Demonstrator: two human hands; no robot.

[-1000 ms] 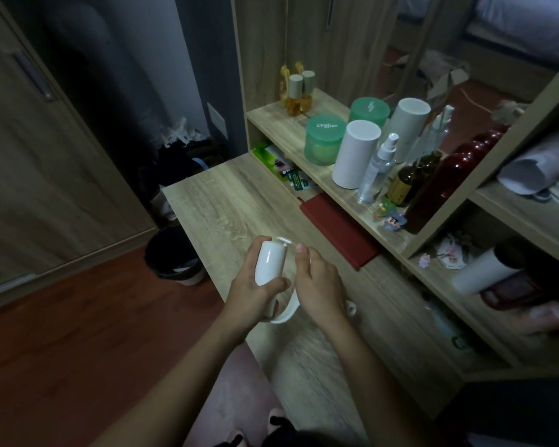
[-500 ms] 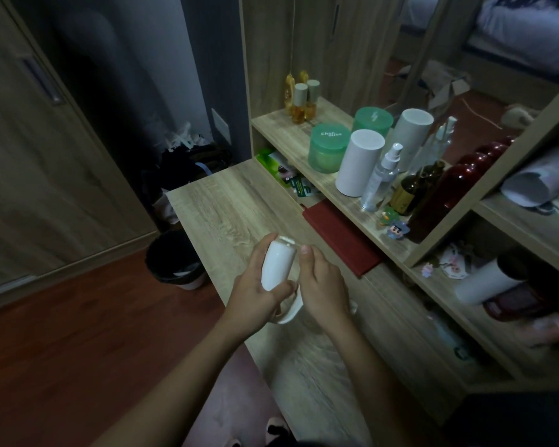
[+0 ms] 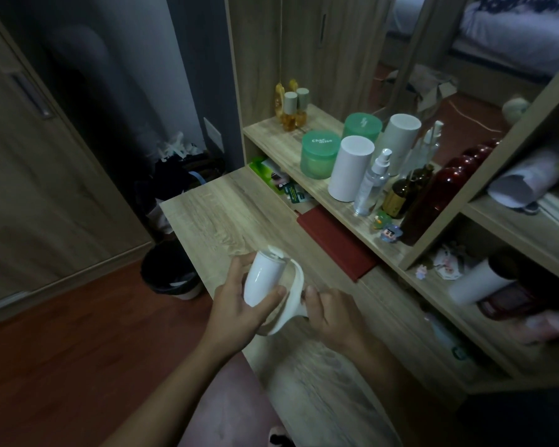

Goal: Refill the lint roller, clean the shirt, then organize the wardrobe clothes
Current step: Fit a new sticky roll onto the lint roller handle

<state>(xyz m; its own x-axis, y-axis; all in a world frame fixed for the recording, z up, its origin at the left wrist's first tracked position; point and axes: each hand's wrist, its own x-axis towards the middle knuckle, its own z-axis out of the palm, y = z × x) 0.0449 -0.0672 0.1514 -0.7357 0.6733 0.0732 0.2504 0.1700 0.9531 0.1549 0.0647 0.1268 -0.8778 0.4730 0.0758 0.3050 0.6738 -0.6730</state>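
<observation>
1. "Char mise" is printed in white, on two lines, on the lid of the front green jar (image 3: 320,146) on the shelf (image 3: 267,134).
2. A pale lightning-like mark is shown on the lid of the rear green jar (image 3: 362,121); no letters can be read.
3. Print is carried by the green cards (image 3: 296,195), too small to be read.
4. A yellow label is borne by the amber bottle (image 3: 397,201); its wording cannot be made out.

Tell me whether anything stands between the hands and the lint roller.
Nothing visible does. The left hand grips the white roll, and the right hand holds the handle at its lower end, both in direct contact.
</observation>
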